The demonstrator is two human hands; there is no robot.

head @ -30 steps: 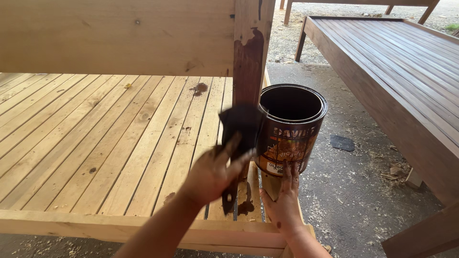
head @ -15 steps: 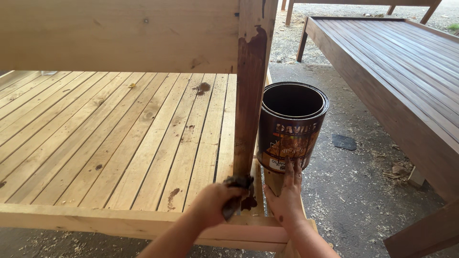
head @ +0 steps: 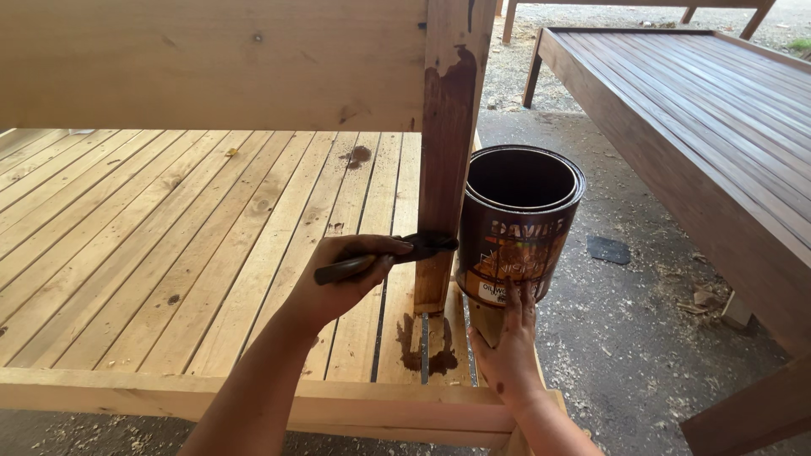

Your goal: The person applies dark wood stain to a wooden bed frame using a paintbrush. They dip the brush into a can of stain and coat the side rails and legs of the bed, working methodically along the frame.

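Left hand (head: 342, 274) has risen from bottom centre of frame, at the foot of the post (head: 446, 160), to mid-frame. The brush (head: 384, 257) it grips has turned from hanging downward to lying level, bristles against the post's lower section. Dark stain there now reaches further down the post.

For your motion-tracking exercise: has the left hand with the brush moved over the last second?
Yes. The left hand dropped down the post towards the slats, then rose again; its brush now lies against the post beside the can.
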